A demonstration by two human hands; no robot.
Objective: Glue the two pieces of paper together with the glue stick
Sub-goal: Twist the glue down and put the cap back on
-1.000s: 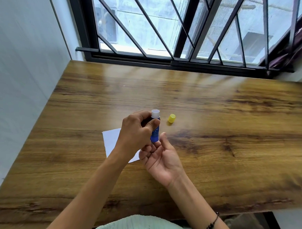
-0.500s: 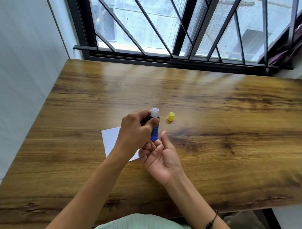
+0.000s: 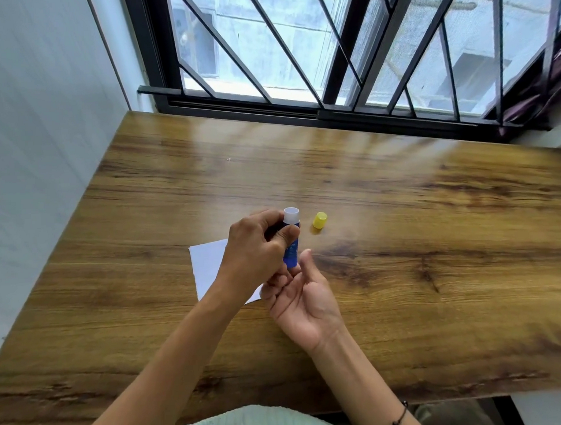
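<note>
Broadly, a wooden table (image 3: pixel 401 255) with a strong brown grain fills most of the view, its far edge running along a black-framed window (image 3: pixel 331 67) with slanted bars, and a pale wall (image 3: pixel 41 125) closing its left side. Both forearms reach in from the near edge, meeting a little left of the table's middle. A white sheet of paper (image 3: pixel 208 265) lies flat on the wood, its right part hidden under the left hand; whether it is one sheet or two stacked I cannot tell. The right hand (image 3: pixel 303 302) lies palm up with the fingers loosely curled, holding the bottom end of the glue stick, and a dark cord bracelet (image 3: pixel 399 419) circles that wrist. The left hand (image 3: pixel 255 251) is closed around the upper body of the glue stick (image 3: pixel 291 240), thumb pressed across its blue barrel. The stick stands nearly upright above the paper's right edge, uncapped, with its white collar showing at the top. Its yellow cap (image 3: pixel 320 220) rests on the table just beside the stick, to the right, apart from both hands.
</note>
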